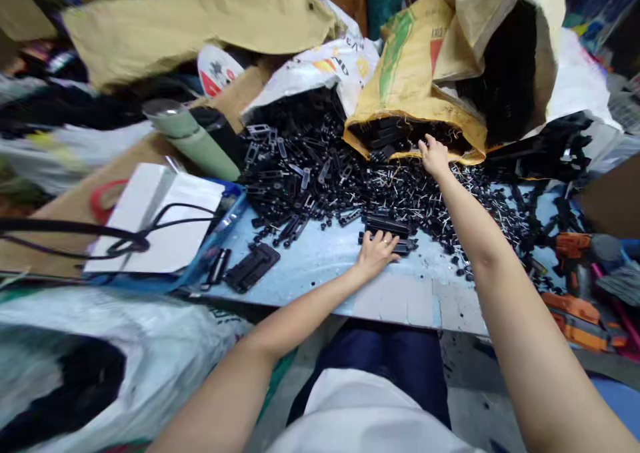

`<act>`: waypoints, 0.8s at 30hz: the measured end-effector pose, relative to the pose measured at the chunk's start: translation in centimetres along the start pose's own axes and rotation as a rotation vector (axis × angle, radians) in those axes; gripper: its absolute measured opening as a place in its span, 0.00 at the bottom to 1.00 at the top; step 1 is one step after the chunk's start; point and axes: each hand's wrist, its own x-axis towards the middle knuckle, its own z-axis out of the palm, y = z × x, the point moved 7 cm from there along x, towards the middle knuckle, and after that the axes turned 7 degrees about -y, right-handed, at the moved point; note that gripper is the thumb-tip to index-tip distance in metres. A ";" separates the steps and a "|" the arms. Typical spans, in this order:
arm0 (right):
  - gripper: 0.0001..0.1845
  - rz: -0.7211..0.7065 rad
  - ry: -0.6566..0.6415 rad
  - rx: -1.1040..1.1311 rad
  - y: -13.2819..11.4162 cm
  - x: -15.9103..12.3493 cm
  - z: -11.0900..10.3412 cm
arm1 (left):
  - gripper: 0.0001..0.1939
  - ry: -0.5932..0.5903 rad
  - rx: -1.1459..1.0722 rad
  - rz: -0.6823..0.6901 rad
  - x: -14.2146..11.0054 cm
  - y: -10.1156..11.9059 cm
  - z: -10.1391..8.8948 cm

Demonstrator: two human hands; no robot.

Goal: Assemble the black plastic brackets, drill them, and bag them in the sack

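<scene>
My left hand [379, 254] lies over a long black plastic part [406, 247] near the front of the table, its fingers curled onto it. Just behind lies a second long black plastic part [387, 226]. My right arm stretches forward, and my right hand [434, 155] is at the mouth of a yellow sack [395, 99], fingers apart with nothing visible in them. Long black pieces [387, 135] lie inside that sack. Between my hands spreads a heap of small black pieces and screws [400, 183].
Black clips [300, 179] are piled left of centre. A blue tray [235, 206] holds a white box [155, 219], near a green tumbler [200, 139]. One black rectangular part [253, 267] lies near the front edge. Orange power tools [573, 313] are at right; an open paper sack [545, 73] stands behind.
</scene>
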 end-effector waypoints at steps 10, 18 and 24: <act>0.16 0.230 0.150 0.520 3.0 -1.2 -0.6 | 0.19 0.226 -0.039 -0.539 1.9 -10.8 -6.8; 0.24 0.071 -0.458 1.374 -0.6 -17.0 3.0 | 0.18 -0.027 0.079 -0.395 4.6 -13.3 -6.8; 0.22 0.010 -0.592 1.323 -1.1 -27.8 6.1 | 0.10 0.326 -0.029 -0.267 1.2 -13.6 -8.6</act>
